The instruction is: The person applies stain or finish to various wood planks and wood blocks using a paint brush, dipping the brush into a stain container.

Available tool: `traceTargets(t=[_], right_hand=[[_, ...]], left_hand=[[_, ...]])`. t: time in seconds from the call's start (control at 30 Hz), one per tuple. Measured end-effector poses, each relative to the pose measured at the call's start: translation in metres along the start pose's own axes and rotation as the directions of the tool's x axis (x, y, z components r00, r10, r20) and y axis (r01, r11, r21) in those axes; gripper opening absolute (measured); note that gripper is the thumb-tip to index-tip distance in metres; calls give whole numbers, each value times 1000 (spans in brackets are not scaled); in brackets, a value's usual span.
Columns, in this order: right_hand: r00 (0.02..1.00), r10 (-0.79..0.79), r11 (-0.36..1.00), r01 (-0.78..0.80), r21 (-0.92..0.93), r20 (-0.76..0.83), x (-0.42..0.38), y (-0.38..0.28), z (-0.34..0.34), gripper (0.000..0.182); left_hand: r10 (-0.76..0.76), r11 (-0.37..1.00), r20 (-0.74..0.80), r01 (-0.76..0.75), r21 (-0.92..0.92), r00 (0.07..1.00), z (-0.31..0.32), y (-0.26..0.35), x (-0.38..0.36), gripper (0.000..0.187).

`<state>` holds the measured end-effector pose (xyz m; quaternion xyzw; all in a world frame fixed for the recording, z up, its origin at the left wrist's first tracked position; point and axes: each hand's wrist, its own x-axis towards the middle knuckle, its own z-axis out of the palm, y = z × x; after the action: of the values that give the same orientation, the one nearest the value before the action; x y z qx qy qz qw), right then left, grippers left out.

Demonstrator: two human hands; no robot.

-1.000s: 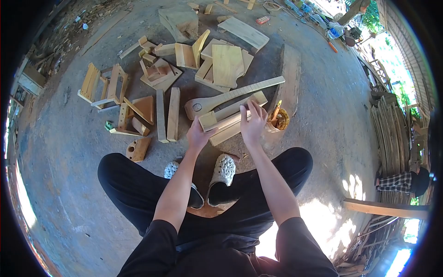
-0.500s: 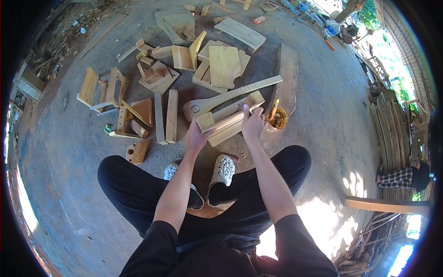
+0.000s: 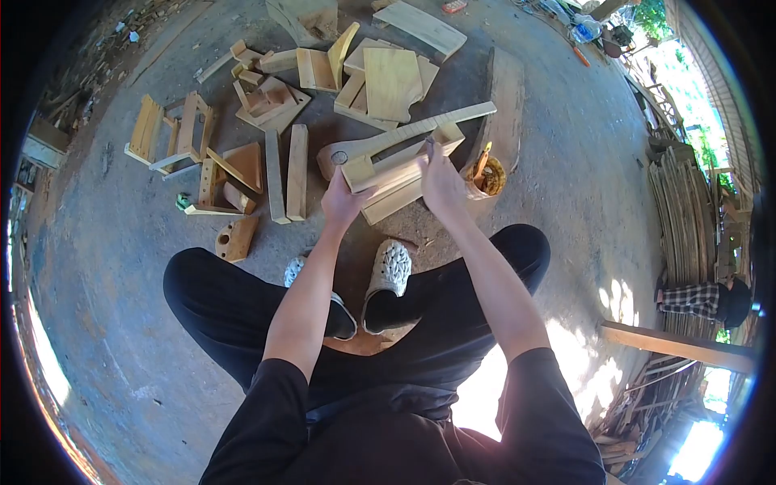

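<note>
Head view: I sat on the concrete floor (image 3: 566, 162) with my legs folded, both arms stretched forward.
Left hand: my left hand (image 3: 343, 202) gripped the near end of the wood piece (image 3: 396, 162), fingers curled under its end block.
Right hand: my right hand (image 3: 440, 182) pressed on the top of the same piece further along; I could not tell whether the fingers closed round it.
Wood piece: it was lifted off the floor between my hands, slanting up to the right, just in front of my shoes (image 3: 392, 271).
Neck blank: a long paddle-shaped blank (image 3: 404, 133) lay just beyond the piece, touching it or nearly so.
Cup: a cup (image 3: 487, 179) with a stick in it stood just right of my right hand.
Planks: two planks (image 3: 287, 174) lay side by side to the left.
Boards: flat boards (image 3: 392, 81) were stacked further out.
Person: another person (image 3: 699, 299) lay at the far right.
</note>
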<state>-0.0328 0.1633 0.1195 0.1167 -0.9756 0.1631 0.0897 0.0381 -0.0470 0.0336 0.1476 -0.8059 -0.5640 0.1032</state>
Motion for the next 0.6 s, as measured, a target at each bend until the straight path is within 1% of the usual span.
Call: traceTargets(t=[0.03, 0.1, 0.13, 0.17, 0.23, 0.27, 0.3, 0.33, 0.37, 0.4, 0.43, 0.47, 0.5, 0.57, 0.6], right_hand=[[1000, 4, 1000, -4, -3, 3, -5, 2, 0, 39], [968, -121, 975, 157, -154, 221, -4, 1, -2, 45], [974, -112, 980, 142, -143, 197, 1, -1, -21, 49], [973, -112, 979, 142, -143, 200, 5, 8, -21, 49], [996, 61, 990, -52, -127, 68, 19, 24, -14, 47], [990, 44, 994, -30, -107, 133, 15, 20, -4, 46], [991, 41, 994, -27, -108, 126, 1, 6, -4, 46], [962, -186, 980, 195, -25, 202, -19, -11, -6, 44], [878, -407, 913, 402, 71, 254, -24, -20, -8, 42], [877, -412, 911, 407, 71, 249, -13, -15, -11, 42], [932, -261, 965, 262, 30, 252, -2, -4, -14, 46], [965, -102, 994, 108, -12, 244, 5, 5, -13, 49], [966, -108, 993, 114, -12, 236, 9, 7, -10, 49], [1000, -1, 996, 3, -85, 30, 6, 9, 0, 53], [973, -83, 994, 95, -47, 214, -3, -1, -2, 55]], left_hand=[[-3, 1000, 5, 3, -1, 1000, 2, -2, -1, 70], [75, 997, -34, -74, 11, 997, 3, -7, 1, 69], [71, 997, -34, -70, 12, 997, 2, -6, -1, 69], [47, 998, -35, -46, 37, 998, 1, -5, -4, 70], [33, 998, -39, -31, 60, 999, 1, -2, -3, 71], [30, 998, -18, -29, 61, 999, 0, -1, -3, 69], [26, 998, 2, -26, 57, 1000, 1, 0, -3, 68], [34, 998, -3, -34, 54, 999, 4, -7, -1, 68], [73, 997, -3, -73, 24, 997, 10, -21, 4, 67], [107, 994, -3, -107, -4, 994, 12, -29, 4, 67], [109, 994, 0, -109, 0, 994, 6, -19, -2, 67], [81, 997, 11, -81, 5, 997, 2, -7, -5, 66], [53, 999, 11, -53, 7, 999, 1, -1, -2, 66], [41, 999, 10, -41, 29, 999, -4, 8, -5, 65], [33, 998, 16, -34, 45, 999, -3, 10, -5, 65]])
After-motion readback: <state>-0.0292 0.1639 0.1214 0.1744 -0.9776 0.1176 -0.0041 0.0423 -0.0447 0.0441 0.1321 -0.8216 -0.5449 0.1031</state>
